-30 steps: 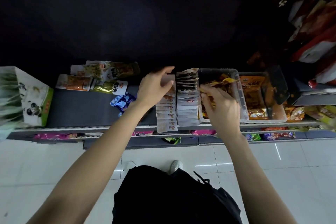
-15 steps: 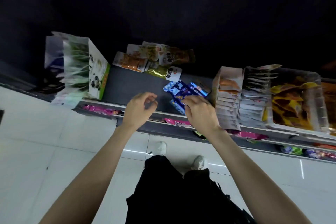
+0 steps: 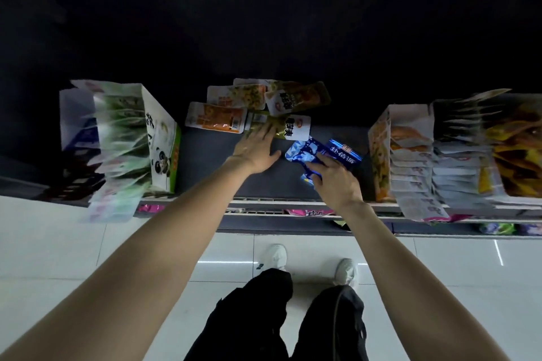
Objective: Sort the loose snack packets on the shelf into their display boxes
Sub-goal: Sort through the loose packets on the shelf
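Since half a second back: left hand [image 3: 258, 149] moved from a curled hover over the shelf edge to a flat reach, fingers straight, tips on the yellow-green packet [image 3: 286, 129]. Right hand [image 3: 334, 176] kept on the blue packets [image 3: 321, 155], fingers curled over their near end. Blue packets fanned, long axes slanting from near-left to far-right, lying between the two hands on the dark shelf [image 3: 211, 161]. Beyond the left hand, loose orange packet [image 3: 217, 119] lying crosswise. Left, panda-printed display box [image 3: 162, 138] holding green packets upright. Right, open carton [image 3: 381, 152] with white packets stacked in rows.
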{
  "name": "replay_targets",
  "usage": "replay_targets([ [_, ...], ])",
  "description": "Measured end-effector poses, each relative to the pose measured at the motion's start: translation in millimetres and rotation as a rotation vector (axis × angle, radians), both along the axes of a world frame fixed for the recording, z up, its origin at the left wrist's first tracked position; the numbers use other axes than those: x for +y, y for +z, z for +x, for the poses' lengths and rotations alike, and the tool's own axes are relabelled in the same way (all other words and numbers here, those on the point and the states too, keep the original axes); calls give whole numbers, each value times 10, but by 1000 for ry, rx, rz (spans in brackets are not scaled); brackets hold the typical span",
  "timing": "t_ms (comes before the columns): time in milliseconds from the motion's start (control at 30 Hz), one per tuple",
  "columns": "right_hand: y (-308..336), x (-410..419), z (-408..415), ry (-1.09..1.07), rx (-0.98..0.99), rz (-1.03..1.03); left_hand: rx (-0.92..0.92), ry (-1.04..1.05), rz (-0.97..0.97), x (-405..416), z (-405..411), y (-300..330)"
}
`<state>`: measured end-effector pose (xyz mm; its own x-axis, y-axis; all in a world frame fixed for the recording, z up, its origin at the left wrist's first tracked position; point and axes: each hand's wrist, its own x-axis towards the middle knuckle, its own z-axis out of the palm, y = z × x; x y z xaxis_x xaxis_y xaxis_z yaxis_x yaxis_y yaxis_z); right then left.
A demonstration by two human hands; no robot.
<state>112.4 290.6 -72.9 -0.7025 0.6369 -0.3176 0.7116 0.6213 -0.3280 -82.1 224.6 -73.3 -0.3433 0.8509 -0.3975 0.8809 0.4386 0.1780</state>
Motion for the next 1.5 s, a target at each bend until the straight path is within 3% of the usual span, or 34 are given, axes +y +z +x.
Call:
replay_targets([
  [67,-4,-6,-12,-25,9,16,23,-13,-42,-27,25,-24],
  [233,-29,-70,-35,-94,51,29,103,-118,78,-350,128,53],
  [367,-10,-76,-30,-91,51,33,21,127,189,-391,86,-38],
  [500,-5,-52,-30,-71,17,52,-100,393,134,-208,109,13],
  [667,26,-51,-46,-48,-7,38,-334,560,161,-200,156,72],
  [767,100,-47,-54,-90,80,2,-302,461,218,-291,173,177],
  [867,348,-121,-35,-243,367,-115,-260,375,356,-409,222,454],
  [1000,921,-348,38,-585,755,-541,-183,181,535,-554,528,877],
  [1067,1149,-464,141,-764,867,-648,-200,63,627,-601,776,1052],
  [1200,1400,-381,669,-1006,939,-692,-47,-331,964,-567,1152,1114],
  [1267,1439,-225,1070,-970,886,-685,-24,-473,1049,-476,1281,1097],
  [1400,1488,-23,1720,-777,746,-550,-60,-588,998,-226,1555,1083],
  [1500,1478,108,2092,-715,670,-300,-47,-514,793,4,1757,1080],
])
